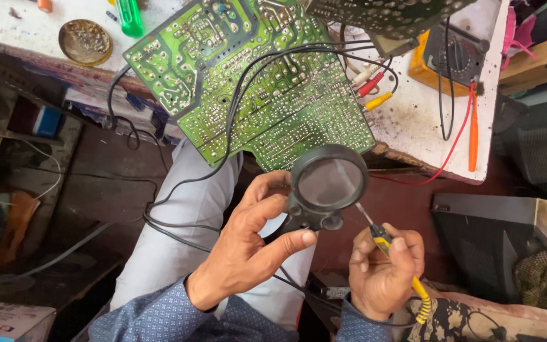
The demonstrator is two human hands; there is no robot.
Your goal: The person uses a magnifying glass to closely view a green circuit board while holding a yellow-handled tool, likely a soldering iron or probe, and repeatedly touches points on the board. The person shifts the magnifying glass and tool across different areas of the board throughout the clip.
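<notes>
Along the far left edge sit dim shelves and a cardboard box [7, 320] at the bottom corner, with a white cable trailing over dark clutter. Up on the white, stained bench [413, 120] lie a round brass-coloured tin [84, 42] and, just right of it, a green plastic handle [130, 16]. A large green circuit board [254, 82] rests tilted over the bench's near edge, solder side up, with black cables [235, 114] crossing it and dropping over the person's pale trouser leg [178, 228].

Below the board, the left hand [248, 247] is curled around a black-framed magnifying glass [328, 182]: the thumb presses under its short base and the fingers wrap behind the rim, holding the lens just in front of the board's lower edge. The right hand [384, 272], closed in a fist-like pinch, grips a thin tool with a yellow-and-black handle [384, 244]; its metal tip points up and touches or nearly touches the lens frame's lower right side, I cannot tell which. A yellow coiled lead [420, 301] hangs from the tool's rear.

Further right on the bench lie red, white and yellow plugs [371, 85], a yellow-cased multimeter [451, 57] and its red probe [473, 136]. Beyond the bench stands a dark cabinet [482, 247].
</notes>
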